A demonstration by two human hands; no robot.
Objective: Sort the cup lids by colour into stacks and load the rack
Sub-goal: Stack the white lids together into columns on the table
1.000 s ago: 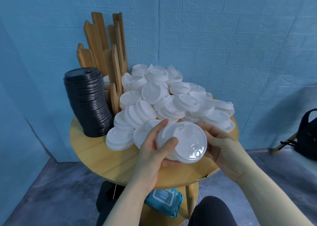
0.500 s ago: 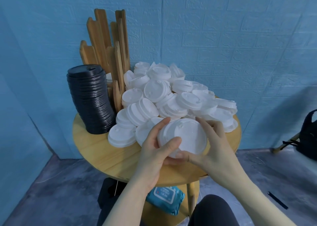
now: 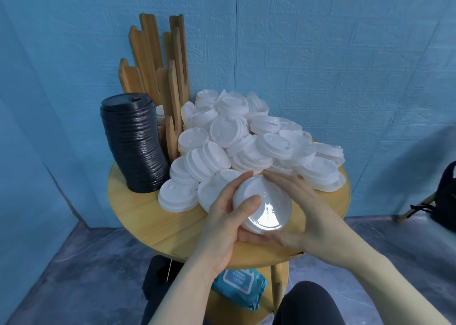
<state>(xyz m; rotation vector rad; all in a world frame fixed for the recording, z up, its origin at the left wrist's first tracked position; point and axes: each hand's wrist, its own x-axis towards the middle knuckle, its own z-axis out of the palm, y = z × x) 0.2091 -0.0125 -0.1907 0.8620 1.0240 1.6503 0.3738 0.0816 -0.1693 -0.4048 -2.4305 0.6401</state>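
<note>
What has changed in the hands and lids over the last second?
The right hand closed in from the side and now cups the white lid stack that the left hand grips. The black stack, loose white pile and rack stayed put.

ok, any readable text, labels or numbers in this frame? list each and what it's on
"99.9": upside down on the blue wipes pack under the round table; its other print is too small to read.
Embossed marks on the white lids held in both hands: too blurred to read.
Nothing else legible.
</note>
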